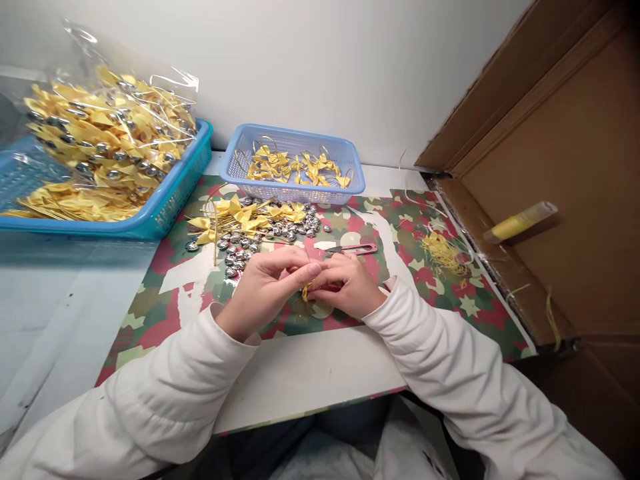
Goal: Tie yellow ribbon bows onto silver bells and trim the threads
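Over the patterned sheet, my left hand (267, 283) and my right hand (345, 283) meet with their fingertips together. A small yellow ribbon piece (305, 292) shows below the fingers, held by my right hand. My left thumb and forefinger are pinched; what lies between them is hidden. Just beyond my hands rest thread snips (353, 249) with a pink handle. Silver bells (237, 253) lie loose near my left hand, and behind them is a pile of yellow ribbon bows (245, 217) with gold cords.
A blue basket (300, 193) at the back holds bows with gold loops. On the left, a larger blue basket (145, 227) holds ribbons and a clear bag (115, 127) of bows with bells. Yellow thread scraps (443, 253) lie right, near a cardboard wall (550, 153) with a yellow tube (520, 222).
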Demonstrator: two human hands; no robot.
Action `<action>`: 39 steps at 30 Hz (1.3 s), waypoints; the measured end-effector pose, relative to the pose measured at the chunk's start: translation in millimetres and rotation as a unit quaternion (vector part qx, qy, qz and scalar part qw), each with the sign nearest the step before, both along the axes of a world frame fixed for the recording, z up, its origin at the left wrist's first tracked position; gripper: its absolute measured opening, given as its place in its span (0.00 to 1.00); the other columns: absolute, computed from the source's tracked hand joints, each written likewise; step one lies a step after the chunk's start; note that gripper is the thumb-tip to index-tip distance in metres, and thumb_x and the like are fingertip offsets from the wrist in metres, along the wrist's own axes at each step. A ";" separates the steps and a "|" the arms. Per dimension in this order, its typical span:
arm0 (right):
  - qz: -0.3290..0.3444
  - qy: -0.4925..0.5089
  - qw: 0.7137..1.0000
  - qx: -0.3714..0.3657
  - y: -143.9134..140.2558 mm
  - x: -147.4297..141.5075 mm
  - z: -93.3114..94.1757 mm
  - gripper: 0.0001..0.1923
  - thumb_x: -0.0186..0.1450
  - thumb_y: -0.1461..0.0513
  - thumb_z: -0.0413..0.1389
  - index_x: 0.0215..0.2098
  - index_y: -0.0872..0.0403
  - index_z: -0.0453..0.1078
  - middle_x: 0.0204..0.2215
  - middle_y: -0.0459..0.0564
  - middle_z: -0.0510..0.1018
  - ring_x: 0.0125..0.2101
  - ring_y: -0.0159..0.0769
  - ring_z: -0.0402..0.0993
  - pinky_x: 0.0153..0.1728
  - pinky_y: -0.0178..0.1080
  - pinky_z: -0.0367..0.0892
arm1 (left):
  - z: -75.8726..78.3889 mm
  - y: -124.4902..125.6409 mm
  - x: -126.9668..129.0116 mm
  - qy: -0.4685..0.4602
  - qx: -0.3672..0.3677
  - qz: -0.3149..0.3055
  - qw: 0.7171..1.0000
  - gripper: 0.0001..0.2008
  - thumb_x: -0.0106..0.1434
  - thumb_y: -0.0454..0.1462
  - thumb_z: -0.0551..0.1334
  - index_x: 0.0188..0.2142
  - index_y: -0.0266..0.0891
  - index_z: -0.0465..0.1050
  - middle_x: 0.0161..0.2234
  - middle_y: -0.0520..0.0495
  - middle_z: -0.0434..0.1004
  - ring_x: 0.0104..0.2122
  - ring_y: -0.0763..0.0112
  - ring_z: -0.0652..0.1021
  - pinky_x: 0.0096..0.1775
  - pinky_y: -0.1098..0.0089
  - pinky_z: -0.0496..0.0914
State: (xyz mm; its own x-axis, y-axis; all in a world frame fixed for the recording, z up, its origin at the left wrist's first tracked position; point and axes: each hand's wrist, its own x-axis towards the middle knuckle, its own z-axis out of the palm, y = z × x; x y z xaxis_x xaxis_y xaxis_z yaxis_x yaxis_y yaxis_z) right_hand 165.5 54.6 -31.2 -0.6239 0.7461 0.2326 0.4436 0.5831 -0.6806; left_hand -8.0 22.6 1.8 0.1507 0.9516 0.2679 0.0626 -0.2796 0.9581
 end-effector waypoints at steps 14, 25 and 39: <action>-0.035 -0.033 0.996 0.078 -4.5 -1.8 -2.8 0.04 0.59 0.62 0.63 0.25 0.50 0.78 0.26 0.43 0.78 0.30 0.32 0.65 0.39 0.41 0.47 | 5.5 -0.7 0.1 -0.017 -0.013 0.006 1.000 0.17 0.59 0.43 0.66 0.17 0.41 0.73 0.18 0.51 0.70 0.24 0.71 0.70 0.29 0.68 0.66; -0.034 -0.057 0.993 0.100 -5.5 -3.3 -1.2 0.06 0.60 0.62 0.61 0.25 0.51 0.76 0.24 0.43 0.76 0.29 0.32 0.64 0.39 0.41 0.46 | 4.1 -1.4 -1.6 -0.033 -0.019 0.014 0.999 0.14 0.59 0.46 0.66 0.21 0.41 0.77 0.19 0.51 0.70 0.24 0.71 0.69 0.30 0.67 0.66; -0.053 -0.020 0.993 0.104 -6.1 -5.0 -0.9 0.06 0.60 0.63 0.60 0.25 0.53 0.74 0.25 0.43 0.78 0.29 0.32 0.66 0.39 0.42 0.47 | -1.3 3.7 -3.4 -0.250 -0.140 0.032 0.958 0.14 0.50 0.47 0.73 0.23 0.40 0.77 0.26 0.54 0.71 0.28 0.75 0.76 0.37 0.69 0.75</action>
State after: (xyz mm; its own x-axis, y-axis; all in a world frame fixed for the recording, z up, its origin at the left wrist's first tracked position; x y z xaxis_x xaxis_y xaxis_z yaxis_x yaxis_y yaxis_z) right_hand 160.5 48.5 -32.1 -0.5570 0.7460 0.3650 0.5338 0.6583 -0.5308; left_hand -11.4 26.3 0.5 0.0086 0.9997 0.0244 -0.4140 -0.0186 0.9101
